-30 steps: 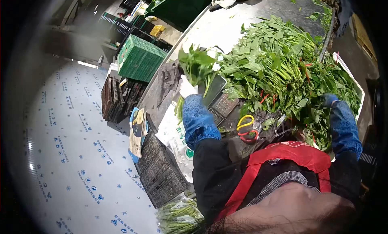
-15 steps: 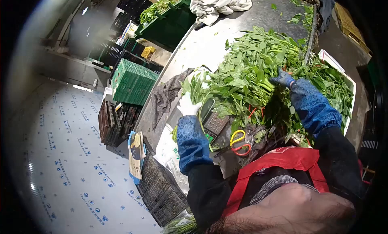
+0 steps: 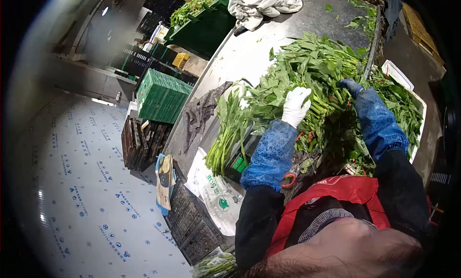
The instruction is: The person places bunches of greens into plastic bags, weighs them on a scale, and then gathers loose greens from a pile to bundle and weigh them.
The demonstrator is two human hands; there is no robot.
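My left hand (image 3: 296, 106), in a white glove, rests on a large heap of leafy greens (image 3: 312, 61), thumb apart from the fingers. My right hand (image 3: 351, 87), in a dark blue glove, reaches into the stems at the heap's right side with its fingers stretched out. A separate bunch of greens (image 3: 222, 148) lies left of my left forearm, stems toward me, over a dark device with a green label (image 3: 239, 164). Scissors (image 3: 288, 181) show only a red handle loop beside my left sleeve. Red ties (image 3: 300, 136) show among the stems.
A white foam box (image 3: 421, 107) of greens stands at the right. Left of the bunch are a dark cloth (image 3: 198, 115) and a white printed bag (image 3: 218, 201). A black crate (image 3: 197, 220), green crates (image 3: 162, 96) and a green bin (image 3: 204, 30) stand beyond the table's left edge.
My left hand has let go of the bunch at the left and moved right onto the heap. The bunch now lies over the device. My right hand has shifted slightly right.
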